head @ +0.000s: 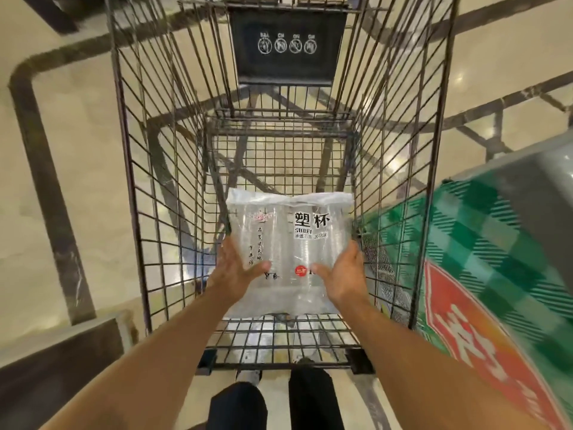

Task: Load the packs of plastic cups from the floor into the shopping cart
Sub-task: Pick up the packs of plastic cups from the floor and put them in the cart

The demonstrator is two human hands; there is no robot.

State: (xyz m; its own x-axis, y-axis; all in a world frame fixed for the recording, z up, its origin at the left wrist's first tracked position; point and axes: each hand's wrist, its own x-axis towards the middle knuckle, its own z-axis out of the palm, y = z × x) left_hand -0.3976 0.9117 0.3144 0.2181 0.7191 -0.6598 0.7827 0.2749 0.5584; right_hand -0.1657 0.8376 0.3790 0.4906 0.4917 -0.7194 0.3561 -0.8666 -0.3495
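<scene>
Pack of cups (pixel 290 243): one, clear wrap with printed lettering, held flat-ish between the two hands, print side up. It hangs between the side walls of the cart (pixel 124 169), apparently not yet resting on the wire bottom.

Grip: left hand (pixel 237 270) clasps the near left edge and right hand (pixel 339 276) the near right edge. Each thumb lies over the top face; the fingers tuck under or along the sides, so both hands are closed on the pack. The far end, beyond the grip, is unsupported.

Progress (judgement): this pack is at the set-down step. No other pack can be made out ahead of the grip on the wire bottom. Something pale shows through the fold-down grid (pixel 279 336) just below the hands; I cannot tell whether it is the same pack's near end or another. No packs on the floor are in view, so the remainder is unknown.

Count: packs 1 certain; carts 1; hands 2.

Outward: black sign panel (pixel 288 45) far beyond the grip; green checked display (pixel 496 259) right of the right hand, outside the cart.
</scene>
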